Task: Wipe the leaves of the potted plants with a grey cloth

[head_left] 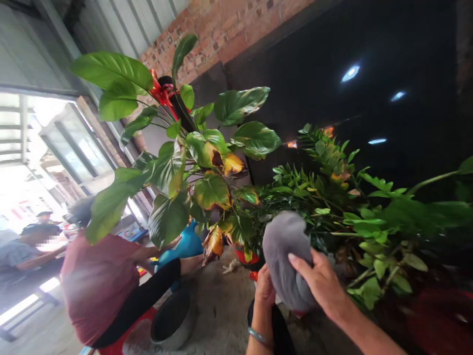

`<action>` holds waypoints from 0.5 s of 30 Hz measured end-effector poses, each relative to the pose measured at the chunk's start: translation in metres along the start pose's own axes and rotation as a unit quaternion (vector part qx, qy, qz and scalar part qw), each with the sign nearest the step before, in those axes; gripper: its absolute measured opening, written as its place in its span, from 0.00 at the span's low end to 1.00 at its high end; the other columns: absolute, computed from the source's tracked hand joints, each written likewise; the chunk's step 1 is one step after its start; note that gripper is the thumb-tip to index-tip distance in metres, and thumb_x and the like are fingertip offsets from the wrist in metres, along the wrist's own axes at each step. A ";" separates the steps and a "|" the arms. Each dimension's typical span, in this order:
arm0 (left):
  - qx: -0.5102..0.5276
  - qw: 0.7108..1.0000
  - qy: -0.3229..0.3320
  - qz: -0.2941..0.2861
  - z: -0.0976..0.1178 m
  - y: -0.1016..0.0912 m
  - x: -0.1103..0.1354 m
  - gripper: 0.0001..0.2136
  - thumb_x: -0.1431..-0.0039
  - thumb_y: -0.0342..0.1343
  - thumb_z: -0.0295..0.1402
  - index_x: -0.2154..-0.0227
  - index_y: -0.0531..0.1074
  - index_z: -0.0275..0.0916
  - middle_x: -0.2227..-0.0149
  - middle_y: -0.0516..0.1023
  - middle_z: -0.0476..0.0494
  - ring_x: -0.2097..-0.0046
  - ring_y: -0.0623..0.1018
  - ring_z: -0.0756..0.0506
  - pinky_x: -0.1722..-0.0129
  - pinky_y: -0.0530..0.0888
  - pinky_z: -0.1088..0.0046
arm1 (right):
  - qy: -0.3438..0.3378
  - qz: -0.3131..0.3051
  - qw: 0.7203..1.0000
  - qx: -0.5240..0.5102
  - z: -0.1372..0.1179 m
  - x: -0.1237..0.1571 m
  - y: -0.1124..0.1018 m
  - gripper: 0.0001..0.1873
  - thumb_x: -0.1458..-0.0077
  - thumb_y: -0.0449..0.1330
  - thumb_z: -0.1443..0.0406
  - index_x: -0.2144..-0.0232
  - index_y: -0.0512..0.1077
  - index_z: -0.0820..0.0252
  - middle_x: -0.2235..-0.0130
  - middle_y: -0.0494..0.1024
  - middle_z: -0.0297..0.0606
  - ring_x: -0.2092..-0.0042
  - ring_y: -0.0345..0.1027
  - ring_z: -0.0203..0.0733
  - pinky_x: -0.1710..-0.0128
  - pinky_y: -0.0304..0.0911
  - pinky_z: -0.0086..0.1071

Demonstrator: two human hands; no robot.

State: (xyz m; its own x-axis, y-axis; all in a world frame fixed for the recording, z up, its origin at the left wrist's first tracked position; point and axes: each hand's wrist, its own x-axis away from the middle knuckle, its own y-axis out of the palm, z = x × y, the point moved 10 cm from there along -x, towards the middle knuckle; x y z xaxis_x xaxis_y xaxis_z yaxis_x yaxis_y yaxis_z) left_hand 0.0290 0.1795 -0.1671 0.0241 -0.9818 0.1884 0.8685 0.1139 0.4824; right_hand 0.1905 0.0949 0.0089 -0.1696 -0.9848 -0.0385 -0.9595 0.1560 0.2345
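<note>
A grey cloth, bunched into a soft lump, is held up in front of me by both hands. My right hand grips its right side with the fingers curled over the fabric. Closed against the cloth's lower left edge is my left hand, with a silver bracelet on its wrist. Just behind the cloth stand a fern-like green plant and a tall plant with broad leaves, some yellowed, with a red ribbon tied near its top.
At the left a person in a pink shirt bends over, wearing a blue glove. A metal basin sits on the concrete floor below. Other people are at the far left. Behind the plants rise a dark glossy wall and brickwork.
</note>
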 end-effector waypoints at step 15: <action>0.029 0.999 -0.022 0.006 0.003 0.009 0.010 0.18 0.74 0.71 0.35 0.74 0.80 0.34 0.76 0.79 0.40 0.66 0.77 0.39 0.63 0.70 0.62 | 0.083 0.031 0.996 -0.002 0.015 -0.005 -0.014 0.20 0.68 0.65 0.50 0.74 0.76 0.58 0.69 0.84 0.43 0.60 0.76 0.58 0.63 0.69 0.41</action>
State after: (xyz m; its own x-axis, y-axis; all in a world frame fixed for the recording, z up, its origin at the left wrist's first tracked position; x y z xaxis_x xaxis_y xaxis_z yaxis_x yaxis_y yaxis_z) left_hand 0.0356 0.1707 -0.1587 0.0127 -0.9729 0.2311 0.8383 0.1363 0.5279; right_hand 0.2010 0.0990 -0.0086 -0.1896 -0.9723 0.1366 -0.9470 0.2179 0.2359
